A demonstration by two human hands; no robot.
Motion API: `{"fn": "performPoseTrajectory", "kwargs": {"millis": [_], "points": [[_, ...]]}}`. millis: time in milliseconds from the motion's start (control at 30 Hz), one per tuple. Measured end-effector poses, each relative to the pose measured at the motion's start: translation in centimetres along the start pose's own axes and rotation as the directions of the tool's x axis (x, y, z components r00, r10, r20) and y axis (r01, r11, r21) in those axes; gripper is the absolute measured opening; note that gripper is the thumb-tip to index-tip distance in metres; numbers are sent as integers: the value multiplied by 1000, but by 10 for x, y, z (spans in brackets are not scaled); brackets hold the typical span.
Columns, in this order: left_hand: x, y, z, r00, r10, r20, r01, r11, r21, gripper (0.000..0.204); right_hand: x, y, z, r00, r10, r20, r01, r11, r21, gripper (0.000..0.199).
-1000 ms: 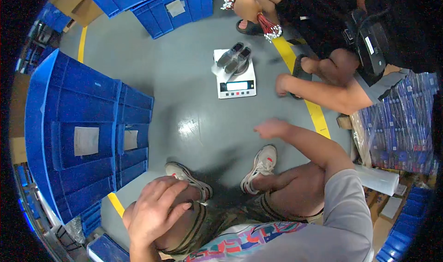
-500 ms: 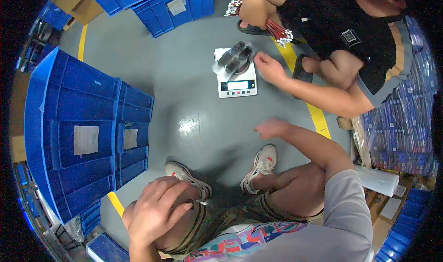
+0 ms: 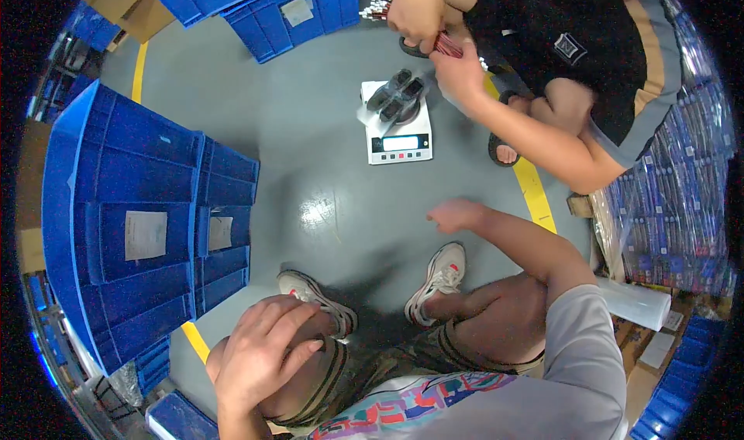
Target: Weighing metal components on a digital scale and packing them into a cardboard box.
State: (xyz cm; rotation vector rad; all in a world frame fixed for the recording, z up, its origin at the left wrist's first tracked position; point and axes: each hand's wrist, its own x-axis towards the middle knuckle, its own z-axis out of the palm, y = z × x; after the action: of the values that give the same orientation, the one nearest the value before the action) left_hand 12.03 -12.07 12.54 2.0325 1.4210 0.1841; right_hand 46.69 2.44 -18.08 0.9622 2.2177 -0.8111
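Note:
My left hand (image 3: 267, 347) rests on my left knee, its fingers stretched loosely over it and nothing in its grasp. Past my right knee, my right hand (image 3: 459, 215) hangs in the air with loosely bent fingers, open and holding nothing that I can see. Farther ahead on the floor stands a white digital scale (image 3: 399, 156) with a lit display. Black parts in a clear plastic bag (image 3: 397, 99) lie on its pan. Across from me, a crouching person's two hands (image 3: 459, 74) grip a bundle of dark red wires (image 3: 448, 44) with white ends.
Tall stacked blue crates (image 3: 139, 184) stand to my left, and more blue crates (image 3: 291, 21) are at the far side. Wrapped stacks of goods (image 3: 659, 200) line the right. A clear plastic roll (image 3: 635, 303) lies below them. Yellow tape (image 3: 533, 196) marks the grey floor.
The other person's reaching hand has left the scale's side and moved up onto the wire bundle. The bundle has shifted slightly to the left. My own hands have stayed put.

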Motion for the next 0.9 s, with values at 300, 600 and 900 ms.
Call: {"fn": "performPoseTrajectory", "kwargs": {"millis": [300, 600, 900], "points": [[-2, -2, 1, 1000, -8, -3, 8, 1000, -2, 43, -2, 1, -2, 999, -27, -31, 26, 1000, -4, 32], [2, -1, 4, 999, 21, 41, -22, 1000, 15, 40, -14, -9, -21, 995, 37, 93, -34, 999, -27, 42], [28, -13, -5, 944, 235, 231, -274, 950, 153, 39, -29, -20, -53, 983, 74, 170, -72, 997, -19, 53]]}}
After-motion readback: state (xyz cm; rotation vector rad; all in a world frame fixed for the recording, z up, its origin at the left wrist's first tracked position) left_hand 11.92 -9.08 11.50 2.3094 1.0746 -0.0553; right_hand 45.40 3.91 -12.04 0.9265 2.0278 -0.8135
